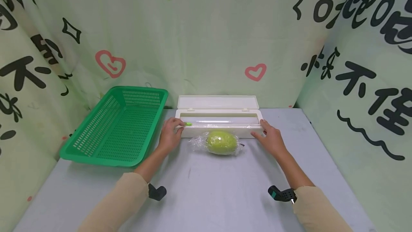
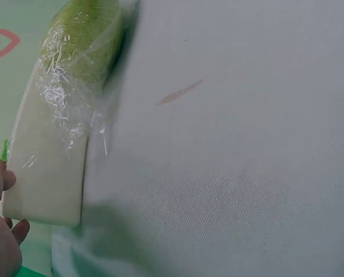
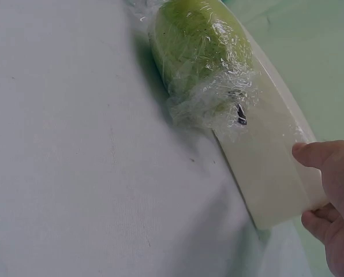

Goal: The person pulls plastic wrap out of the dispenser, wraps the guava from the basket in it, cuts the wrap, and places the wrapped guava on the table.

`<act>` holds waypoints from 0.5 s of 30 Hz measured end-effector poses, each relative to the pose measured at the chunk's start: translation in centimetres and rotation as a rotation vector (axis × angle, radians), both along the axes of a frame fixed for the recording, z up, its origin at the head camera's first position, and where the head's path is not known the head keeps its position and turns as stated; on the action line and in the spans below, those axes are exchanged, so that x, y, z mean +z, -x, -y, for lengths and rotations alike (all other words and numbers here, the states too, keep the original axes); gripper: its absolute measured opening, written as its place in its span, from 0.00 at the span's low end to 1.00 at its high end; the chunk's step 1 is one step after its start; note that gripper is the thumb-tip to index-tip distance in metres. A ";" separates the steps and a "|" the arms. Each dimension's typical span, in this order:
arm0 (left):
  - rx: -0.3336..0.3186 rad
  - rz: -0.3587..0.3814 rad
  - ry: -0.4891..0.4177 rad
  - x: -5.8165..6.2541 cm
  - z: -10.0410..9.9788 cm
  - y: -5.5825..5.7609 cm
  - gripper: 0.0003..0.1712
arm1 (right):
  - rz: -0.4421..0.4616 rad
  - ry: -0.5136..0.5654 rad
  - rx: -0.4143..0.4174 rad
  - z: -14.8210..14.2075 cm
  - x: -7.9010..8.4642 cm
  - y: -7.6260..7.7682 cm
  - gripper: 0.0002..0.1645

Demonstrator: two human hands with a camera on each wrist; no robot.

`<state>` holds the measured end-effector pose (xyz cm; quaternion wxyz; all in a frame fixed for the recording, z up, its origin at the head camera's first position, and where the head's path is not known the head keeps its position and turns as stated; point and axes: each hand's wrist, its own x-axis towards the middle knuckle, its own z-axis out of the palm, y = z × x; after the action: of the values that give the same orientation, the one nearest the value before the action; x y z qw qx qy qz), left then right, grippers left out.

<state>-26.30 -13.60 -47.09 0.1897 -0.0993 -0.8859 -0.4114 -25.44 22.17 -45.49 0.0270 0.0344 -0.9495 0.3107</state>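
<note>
so the melon (image 1: 222,142) looks wrapped already: clear film (image 1: 199,143) covers it, bunched into a crinkly tuft at its 9 o'clock end, with a dark stem (image 1: 242,145) poking out at 3 o'clock. it's lying on its side on the tabletop (image 1: 206,189), just in front of the long white box (image 1: 222,127), which sits at 12 o'clock from it. can't tell if the melon itself touches the box, but its film hangs very close to the front wall. the hands are well apart, one per end of the box: the left hand (image 1: 171,133) grips the 9 o'clock end, fingertips right by the little green slider (image 1: 188,124), and the right hand (image 1: 273,139) has the 3 o'clock end pinched between thumb and fingers. neither one is on the melon. going by that, i'd call the wrapping basically done, and the leftover bit is tidying up: the lid (image 1: 217,102) is up, leaning back toward 12 o'clock, and the roll (image 1: 220,120) sits exposed inside. no loose sheet that i can spot running from the roll to the melon, so it's probably cut free. the green basket (image 1: 103,159) stands at about 9 o'clock from the melon, and the melon isn't in it.
</note>
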 end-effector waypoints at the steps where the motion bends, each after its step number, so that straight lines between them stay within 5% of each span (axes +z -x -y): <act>1: -0.007 -0.002 0.009 -0.1 0.0 0.1 0.09 | 0.002 -0.004 0.003 0.0 0.0 0.0 0.44; 8: -0.060 0.008 0.042 0.0 0.2 0.4 0.15 | -0.007 -0.015 0.005 0.0 0.0 0.0 0.44; 15: -0.017 0.054 0.101 0.6 -0.1 0.5 0.09 | -0.023 -0.005 0.009 0.0 -0.3 0.1 0.42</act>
<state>-26.75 -13.55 -46.53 0.1570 -0.1050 -0.9094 -0.3704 -25.57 22.14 -45.78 0.0365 0.0423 -0.9498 0.3079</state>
